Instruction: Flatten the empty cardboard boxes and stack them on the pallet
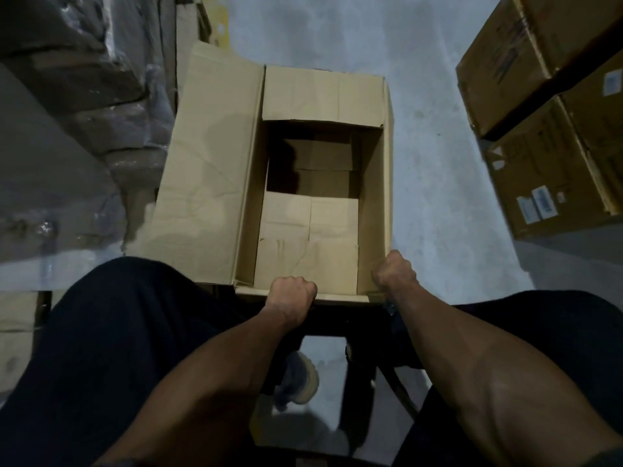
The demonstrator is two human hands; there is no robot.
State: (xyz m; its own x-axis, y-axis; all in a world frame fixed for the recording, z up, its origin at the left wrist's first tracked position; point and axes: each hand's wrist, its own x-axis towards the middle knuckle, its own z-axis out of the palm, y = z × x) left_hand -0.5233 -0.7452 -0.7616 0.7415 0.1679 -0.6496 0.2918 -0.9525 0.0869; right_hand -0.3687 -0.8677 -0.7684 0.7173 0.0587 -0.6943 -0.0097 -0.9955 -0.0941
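While both hands grip the near edge of the open cardboard box (317, 183), the work appears to be at its start: the box stands erect and unflattened. The left hand (292, 295) is curled over the near rim, roughly at its middle, fingers wrapped round the cardboard edge. The right hand (393, 269) sits just to the right of it, clenched on the near right corner where the side wall meets the rim. Both are clamped on the box, neither loose.

Beyond the hands, the box opens upward. Its near flap is folded down inside, its far flap leans inward, and a long side flap (209, 170) lies spread out to the left of the left hand. Deep inside, the bottom flaps look parted, showing dark space, so the base may be already undone; this is hard to tell for sure.

Farther out, wrapped goods (67, 106) rise to the left, and stacked sealed cartons (553, 129) stand well to the right on the grey floor (438, 197). No pallet shows plainly in view.

By my judgement, the next move calls for pushing opposite corners together so the walls collapse sideways into a flat sheet, then carrying it to the pallet. The spread left flap may catch on the wrapped goods.
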